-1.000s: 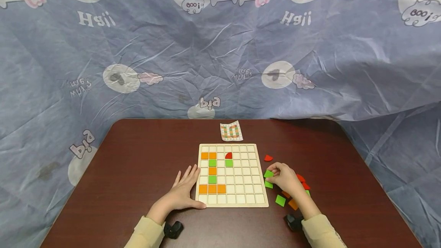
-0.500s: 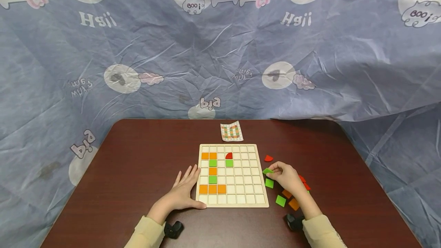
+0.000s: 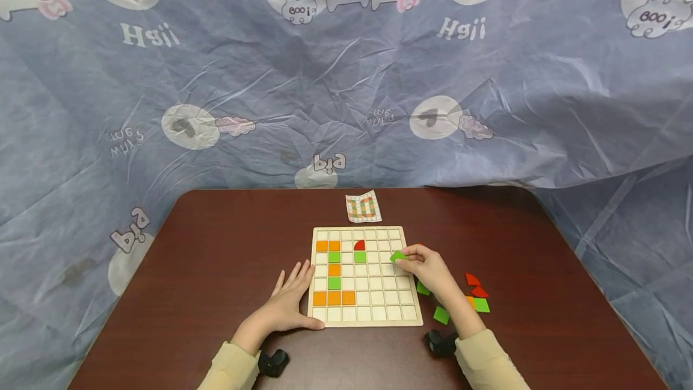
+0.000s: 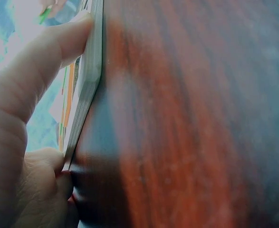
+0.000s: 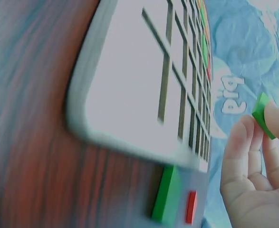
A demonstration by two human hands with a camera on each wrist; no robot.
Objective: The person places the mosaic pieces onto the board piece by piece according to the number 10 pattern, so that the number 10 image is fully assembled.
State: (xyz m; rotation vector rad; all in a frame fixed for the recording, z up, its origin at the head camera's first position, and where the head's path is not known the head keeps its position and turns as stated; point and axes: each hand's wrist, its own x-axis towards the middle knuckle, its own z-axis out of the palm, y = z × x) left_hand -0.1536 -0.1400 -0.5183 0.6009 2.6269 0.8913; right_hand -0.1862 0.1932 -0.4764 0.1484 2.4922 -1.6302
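My right hand (image 3: 428,266) pinches a green square tile (image 3: 398,256) between thumb and fingertips, over the right side of the pale grid board (image 3: 387,313). In the right wrist view the green tile (image 5: 262,115) is tilted and held up above the board's level. My left hand (image 3: 284,306) lies along the board's left edge, fingers spread, with the thumb on the near left corner. The left wrist view has that thumb (image 4: 58,45) against the board's edge (image 4: 92,57). On the board are several orange tiles (image 3: 334,298), several green ones (image 3: 360,256) and a red quarter-round tile (image 3: 360,245).
Behind the board lies a small paper card (image 3: 364,206) printed with a coloured grid pattern. Loose tiles are scattered right of the board, among them a green square (image 3: 441,315), another green square (image 3: 480,305) and a red piece (image 3: 472,280). A patterned cloth (image 3: 346,77) hangs behind the table.
My right hand has lifted the green tile from beside the board and carried it left, over the board's right side. My left hand has stayed in place.
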